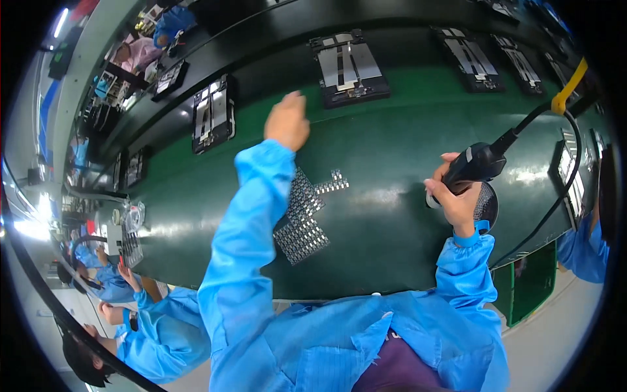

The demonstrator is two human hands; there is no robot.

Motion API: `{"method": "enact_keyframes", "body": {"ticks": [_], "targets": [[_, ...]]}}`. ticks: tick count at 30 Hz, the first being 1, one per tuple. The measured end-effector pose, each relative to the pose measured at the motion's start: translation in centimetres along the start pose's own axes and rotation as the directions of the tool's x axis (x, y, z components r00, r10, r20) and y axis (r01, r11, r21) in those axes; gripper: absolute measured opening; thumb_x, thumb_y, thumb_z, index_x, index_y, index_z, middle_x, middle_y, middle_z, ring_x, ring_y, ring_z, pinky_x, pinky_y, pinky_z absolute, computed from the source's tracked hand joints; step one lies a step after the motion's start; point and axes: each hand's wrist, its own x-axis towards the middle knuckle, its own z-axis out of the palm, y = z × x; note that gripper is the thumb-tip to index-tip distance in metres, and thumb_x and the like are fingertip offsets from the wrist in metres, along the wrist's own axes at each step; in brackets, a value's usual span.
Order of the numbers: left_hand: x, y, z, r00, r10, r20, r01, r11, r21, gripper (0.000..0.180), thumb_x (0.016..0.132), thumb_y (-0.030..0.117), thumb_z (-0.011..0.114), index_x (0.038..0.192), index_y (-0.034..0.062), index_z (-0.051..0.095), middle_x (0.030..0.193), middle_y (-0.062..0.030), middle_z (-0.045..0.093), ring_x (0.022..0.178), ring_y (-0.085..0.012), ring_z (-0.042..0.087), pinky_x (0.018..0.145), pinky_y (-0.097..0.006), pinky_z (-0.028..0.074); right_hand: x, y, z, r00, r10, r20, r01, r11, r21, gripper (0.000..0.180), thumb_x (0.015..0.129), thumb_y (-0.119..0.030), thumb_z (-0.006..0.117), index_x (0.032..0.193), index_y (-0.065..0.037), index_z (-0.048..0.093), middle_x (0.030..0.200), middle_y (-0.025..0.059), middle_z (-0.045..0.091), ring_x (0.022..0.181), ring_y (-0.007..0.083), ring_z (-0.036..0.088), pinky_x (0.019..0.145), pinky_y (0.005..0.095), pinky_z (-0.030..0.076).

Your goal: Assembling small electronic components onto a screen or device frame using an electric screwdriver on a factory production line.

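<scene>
My right hand [455,199] is wrapped round a black electric screwdriver [475,163], whose cable runs up to the right. A round dish [486,204] of small dark bits, perhaps screws, stands beside that wrist, partly hidden by it. My left hand [288,122] is stretched out over the far side of the green bench, its fingers curled in. Whatever they may hold is hidden. It is between two opened flat devices: one on its left [213,113] and one on its right [349,68]. Sheets of small black-and-silver parts [304,240] lie below, partly behind my left sleeve.
More opened devices stand along the far strip, including one at the right [468,60]. A yellow tie [569,86] holds the screwdriver's cable [565,196], which hangs down the right side. Co-workers in blue sit at the lower left [160,333]. A green bin [532,287] is below the bench's right edge.
</scene>
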Motion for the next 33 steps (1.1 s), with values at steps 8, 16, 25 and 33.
{"method": "enact_keyframes", "body": {"ticks": [8, 16, 25, 33], "targets": [[-7.8, -17.7, -6.7, 0.721, -0.660, 0.213, 0.260, 0.542, 0.799, 0.044, 0.076, 0.008, 0.056, 0.120, 0.0081, 0.050, 0.138, -0.0049, 0.036, 0.124, -0.0223, 0.035, 0.093, -0.054, 0.033, 0.7, 0.6, 0.8, 0.998, 0.041, 0.054, -0.051, 0.982, 0.183, 0.047, 0.072, 0.010, 0.065, 0.114, 0.001, 0.045, 0.097, 0.0120, 0.059, 0.082, 0.0148, 0.060, 0.074, 0.0270, 0.048], [-9.3, -24.3, -6.6, 0.875, -0.409, 0.260, 0.274, 0.860, 0.430, 0.050, 0.060, -0.010, 0.058, 0.108, 0.0024, 0.050, 0.126, -0.0136, 0.046, 0.109, -0.0344, 0.050, 0.091, -0.051, 0.041, 0.2, -0.1, 0.3, 0.994, 0.105, 0.029, -0.106, 0.994, 0.030, 0.042, 0.072, 0.000, 0.071, 0.108, -0.003, 0.050, 0.071, 0.0004, 0.058, 0.058, 0.0055, 0.051, 0.052, 0.0215, 0.042], [-3.8, -19.7, -7.1, 0.857, -0.487, -0.166, 0.470, 0.610, 0.638, 0.034, 0.057, 0.017, 0.059, 0.089, 0.0067, 0.060, 0.088, -0.0105, 0.064, 0.089, -0.0296, 0.058, 0.072, -0.044, 0.040, 0.7, 0.6, 0.1, 0.995, 0.097, -0.033, -0.097, 0.995, 0.007, 0.034, 0.070, -0.010, 0.076, 0.094, -0.005, 0.051, 0.064, -0.0041, 0.049, 0.054, 0.0023, 0.042, 0.047, 0.0200, 0.034], [-3.6, -12.7, -15.7, 0.896, -0.220, -0.386, 0.365, 0.861, 0.355, 0.026, 0.061, 0.013, 0.068, 0.086, 0.0060, 0.066, 0.081, -0.0158, 0.065, 0.072, -0.0337, 0.062, 0.066, -0.039, 0.049, 1.2, -2.0, 0.1, 0.999, -0.015, 0.045, 0.019, 0.995, -0.097, 0.047, 0.063, -0.017, 0.082, 0.097, -0.004, 0.053, 0.059, -0.0039, 0.047, 0.053, 0.0031, 0.040, 0.047, 0.0208, 0.034]]}}
